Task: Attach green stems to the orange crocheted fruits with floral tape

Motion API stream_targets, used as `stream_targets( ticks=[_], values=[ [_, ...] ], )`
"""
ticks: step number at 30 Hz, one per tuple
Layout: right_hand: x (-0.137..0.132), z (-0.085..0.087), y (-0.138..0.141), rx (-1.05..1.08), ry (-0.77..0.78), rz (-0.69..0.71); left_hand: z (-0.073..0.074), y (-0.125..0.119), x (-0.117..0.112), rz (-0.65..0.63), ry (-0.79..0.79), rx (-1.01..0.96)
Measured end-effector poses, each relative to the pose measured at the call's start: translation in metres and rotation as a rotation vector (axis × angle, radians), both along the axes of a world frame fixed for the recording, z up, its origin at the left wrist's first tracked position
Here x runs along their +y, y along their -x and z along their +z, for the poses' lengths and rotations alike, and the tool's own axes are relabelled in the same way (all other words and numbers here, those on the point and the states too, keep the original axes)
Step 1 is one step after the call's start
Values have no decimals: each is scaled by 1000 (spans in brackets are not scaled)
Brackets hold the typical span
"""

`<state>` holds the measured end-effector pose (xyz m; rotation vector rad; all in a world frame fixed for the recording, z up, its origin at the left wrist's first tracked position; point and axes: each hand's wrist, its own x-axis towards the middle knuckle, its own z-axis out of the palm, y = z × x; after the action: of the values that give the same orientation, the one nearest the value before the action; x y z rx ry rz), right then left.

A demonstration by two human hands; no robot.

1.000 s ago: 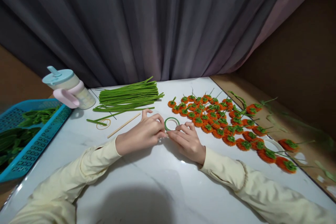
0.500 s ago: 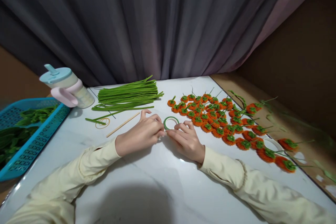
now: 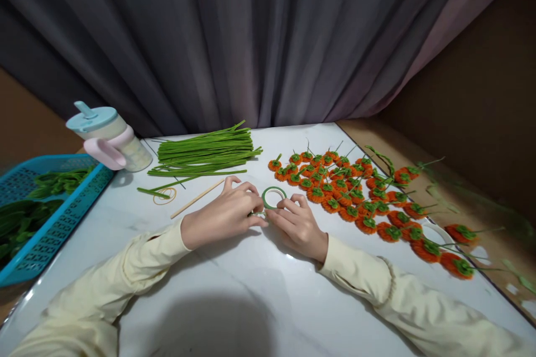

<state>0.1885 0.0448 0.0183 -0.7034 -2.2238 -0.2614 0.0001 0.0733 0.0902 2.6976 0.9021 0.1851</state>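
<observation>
My left hand (image 3: 228,211) is closed near the middle of the table, its thumb pointing right. Between its fingers and my right hand (image 3: 298,227) a short bit of a thin green strip (image 3: 258,213) shows; most of it is hidden. My right hand is curled, thumb and forefinger pinched at the strip's right end. Just behind the right fingertips lies a roll of green tape (image 3: 266,198); I cannot tell whether the fingers touch it. Left of my left hand is a thin wooden stick (image 3: 195,200). Small orange crocheted persimmons (image 3: 316,194) with green tops spread out to the right.
Green pipe cleaners (image 3: 205,150) are piled at the back. Rubber bands (image 3: 164,196) lie left of the stick. A tumbler (image 3: 138,150) with a blue lid stands back left, beside a blue basket (image 3: 62,234) of green leaf pieces. A white ring (image 3: 438,232) lies at the right edge.
My left thumb has dropped away from the fingers a little, and more of the green strip shows between my hands. The right hand has barely moved.
</observation>
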Motion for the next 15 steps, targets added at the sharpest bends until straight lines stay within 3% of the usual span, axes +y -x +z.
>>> stream_targets(
  ticks=[10, 15],
  values=[
    [1, -1, 3, 52, 38, 24, 5, -3, -5, 5, -75, -1],
    [0, 2, 1, 25, -16, 12, 2, -3, -4, 16, -23, -16]
  ],
)
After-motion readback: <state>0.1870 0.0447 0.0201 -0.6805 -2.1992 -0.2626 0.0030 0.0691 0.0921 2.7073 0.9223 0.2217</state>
